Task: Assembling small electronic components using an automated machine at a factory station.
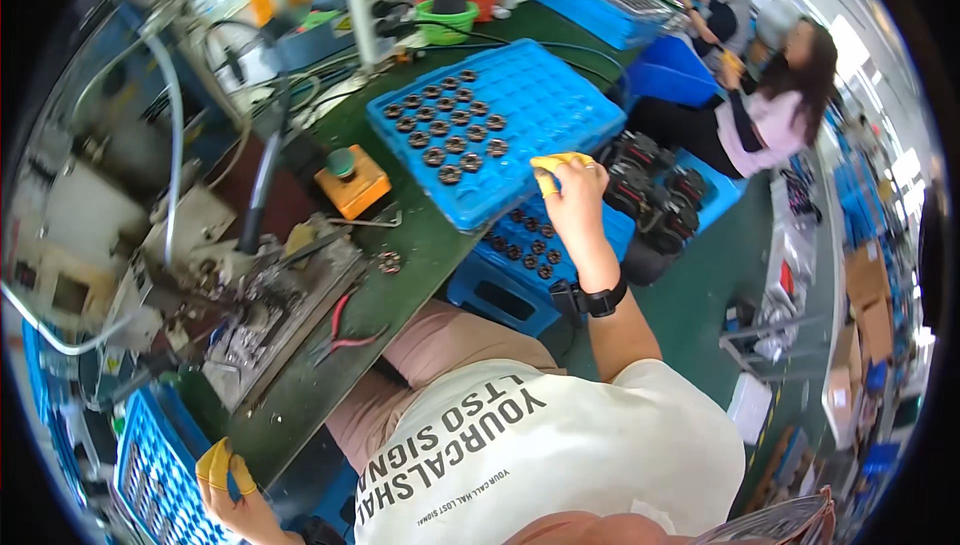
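My right hand (577, 195) is raised over the near right edge of a blue plastic tray (540, 95). Yellow covers sheathe some of its fingers, and thumb and forefinger close together at the tips; anything between them is too small to make out. Rows of small dark ring-shaped parts (440, 128) lie on the tray's left half. At the lower left, my left hand (228, 485), also in yellow finger covers, hangs past the bench edge near a blue crate (165, 460). Its fingers are curled together, hiding whatever they hold. One loose ring part (389, 262) rests on the green bench (420, 245).
Red-handled pliers (345, 335) lie near the bench edge, beside a metal fixture (280, 315). An orange box with a green button (352, 181) stands behind. Below the tray, another blue tray (590, 235) holds more rings. Black parts (655, 195) are piled rightward; two co-workers (770, 115) sit beyond.
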A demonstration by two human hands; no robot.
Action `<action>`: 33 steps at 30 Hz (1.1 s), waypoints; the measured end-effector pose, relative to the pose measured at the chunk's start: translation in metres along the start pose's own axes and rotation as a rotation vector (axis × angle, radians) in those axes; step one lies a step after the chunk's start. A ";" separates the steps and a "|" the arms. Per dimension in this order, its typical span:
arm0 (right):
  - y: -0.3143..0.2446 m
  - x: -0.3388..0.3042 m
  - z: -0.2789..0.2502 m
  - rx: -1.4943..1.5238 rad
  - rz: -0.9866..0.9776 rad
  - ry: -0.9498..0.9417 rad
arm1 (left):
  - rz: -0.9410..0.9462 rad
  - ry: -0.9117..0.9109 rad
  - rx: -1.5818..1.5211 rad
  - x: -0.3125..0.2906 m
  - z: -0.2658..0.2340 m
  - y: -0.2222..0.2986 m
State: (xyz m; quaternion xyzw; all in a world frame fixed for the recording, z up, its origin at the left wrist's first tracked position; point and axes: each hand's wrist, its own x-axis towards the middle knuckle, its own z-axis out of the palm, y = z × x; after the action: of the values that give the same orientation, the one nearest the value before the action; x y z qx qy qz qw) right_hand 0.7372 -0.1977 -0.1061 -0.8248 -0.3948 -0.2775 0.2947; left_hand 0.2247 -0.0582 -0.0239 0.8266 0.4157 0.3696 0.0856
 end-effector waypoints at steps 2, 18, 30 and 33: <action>-0.009 0.012 0.012 0.008 -0.030 -0.056 | -0.033 0.050 0.139 -0.014 -0.024 -0.013; 0.014 0.044 0.046 0.140 0.018 -0.179 | -0.205 0.028 0.378 -0.057 -0.131 -0.089; 0.002 0.056 0.028 -0.034 -0.257 -0.457 | -0.295 -0.102 0.420 -0.024 -0.121 -0.086; -0.005 0.066 0.026 0.011 -0.205 -0.577 | -0.310 -0.015 0.379 -0.023 -0.119 -0.079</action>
State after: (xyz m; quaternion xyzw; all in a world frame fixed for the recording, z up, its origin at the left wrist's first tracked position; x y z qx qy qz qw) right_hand 0.7747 -0.1450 -0.0765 -0.8239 -0.5448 -0.0580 0.1452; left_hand 0.0856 -0.0445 0.0125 0.7570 0.5988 0.2613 -0.0123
